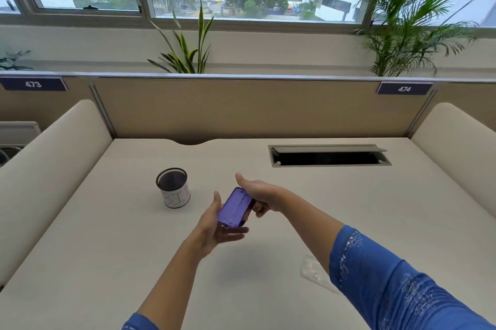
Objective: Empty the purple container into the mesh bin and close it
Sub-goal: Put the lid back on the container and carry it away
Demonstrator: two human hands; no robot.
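Container: purple container held above the bench, right of the mesh bin.
Left hand: fingers loosely cupped under its near end.
Right hand: fingers curled on far end, thumb out.
Tip: carry it over the bin before you tip.
Unclear: lid state, contents, clear item by your right sleeve.

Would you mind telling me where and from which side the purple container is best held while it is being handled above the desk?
Probably by its two long edges. The purple container is a flat, slim box, tilted with its broad face toward the camera, so a grip across its narrow width suits it. The left hand comes from the lower left, the right hand from the upper right. The mesh bin stands left of it.
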